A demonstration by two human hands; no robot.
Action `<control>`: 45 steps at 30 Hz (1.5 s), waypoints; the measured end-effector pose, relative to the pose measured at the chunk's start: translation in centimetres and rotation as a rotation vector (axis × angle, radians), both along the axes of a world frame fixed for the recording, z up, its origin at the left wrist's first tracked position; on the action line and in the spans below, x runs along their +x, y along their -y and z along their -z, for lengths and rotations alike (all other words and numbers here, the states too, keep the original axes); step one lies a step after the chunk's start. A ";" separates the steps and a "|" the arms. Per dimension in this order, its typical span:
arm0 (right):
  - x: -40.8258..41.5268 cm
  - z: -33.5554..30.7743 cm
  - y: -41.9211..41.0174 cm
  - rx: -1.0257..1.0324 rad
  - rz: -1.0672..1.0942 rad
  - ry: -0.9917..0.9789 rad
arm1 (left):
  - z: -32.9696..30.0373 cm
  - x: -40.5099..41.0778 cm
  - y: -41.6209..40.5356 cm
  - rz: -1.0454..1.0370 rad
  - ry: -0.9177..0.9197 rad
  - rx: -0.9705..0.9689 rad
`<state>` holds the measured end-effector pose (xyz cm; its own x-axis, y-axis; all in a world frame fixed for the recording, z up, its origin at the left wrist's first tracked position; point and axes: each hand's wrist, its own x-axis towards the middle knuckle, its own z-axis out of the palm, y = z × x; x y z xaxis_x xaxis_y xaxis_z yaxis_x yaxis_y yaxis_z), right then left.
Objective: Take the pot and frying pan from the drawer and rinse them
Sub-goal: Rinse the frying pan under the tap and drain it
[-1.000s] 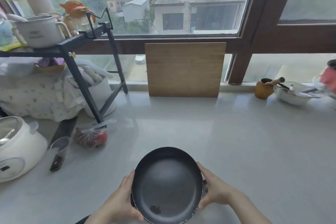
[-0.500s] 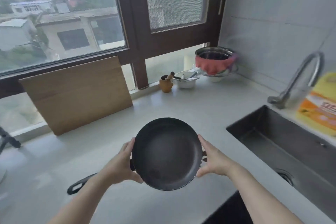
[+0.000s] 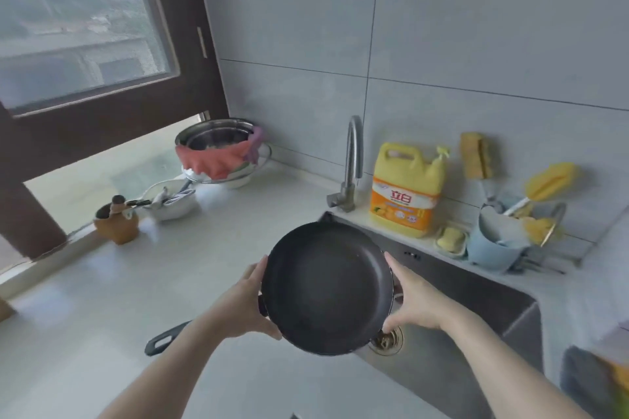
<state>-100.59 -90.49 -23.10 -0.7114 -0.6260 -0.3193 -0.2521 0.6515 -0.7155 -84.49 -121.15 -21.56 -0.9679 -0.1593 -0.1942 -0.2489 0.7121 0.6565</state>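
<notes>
Both hands held the frying pan (image 3: 326,287) up between them. The left hand (image 3: 246,304) was pressed against the pan's left rim, fingers curled along the edge with the thumb toward the lower side; the right hand (image 3: 413,299) clasped the right rim the same way, its fingers (image 3: 391,260) reaching up along the edge. Neither hand was on the handle (image 3: 166,338), which stuck out to the lower left, below the left forearm, black with a slot near its end.

The pan was round, shallow and dark all over, its inner surface matt black with a faint speckle and a few pale specks near the upper right. It was tilted so the inside faced the camera. A little of something metallic showed behind its right edge by the right palm; what it was could not be told, and no pot could be made out.

The pan hung over the left end of the steel sink (image 3: 476,286), partly over the pale countertop (image 3: 85,299), covering part of the drain (image 3: 388,340). The faucet (image 3: 352,163) stood behind it at the sink's back edge, with a yellow detergent bottle (image 3: 405,190) just beside it to the right.
</notes>
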 end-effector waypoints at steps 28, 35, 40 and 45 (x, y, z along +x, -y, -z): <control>-6.5 21.9 -10.7 -0.047 0.544 0.260 | 18.7 -24.8 -7.5 0.496 0.362 -0.083; -7.8 27.3 -9.0 0.000 0.479 0.336 | 24.2 -23.9 -6.3 0.404 0.450 -0.113; -8.0 29.7 -7.3 0.021 0.463 0.327 | 26.7 -23.7 -5.4 0.360 0.521 -0.118; -8.2 31.1 -6.7 0.050 0.433 0.318 | 28.8 -22.8 -5.2 0.313 0.580 -0.090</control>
<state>-108.80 -83.78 -54.16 -0.7645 -0.2756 -0.5827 0.2710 0.6828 -0.6785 -107.33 -115.92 -50.33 -0.7135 0.0724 -0.6969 -0.3163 0.8542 0.4126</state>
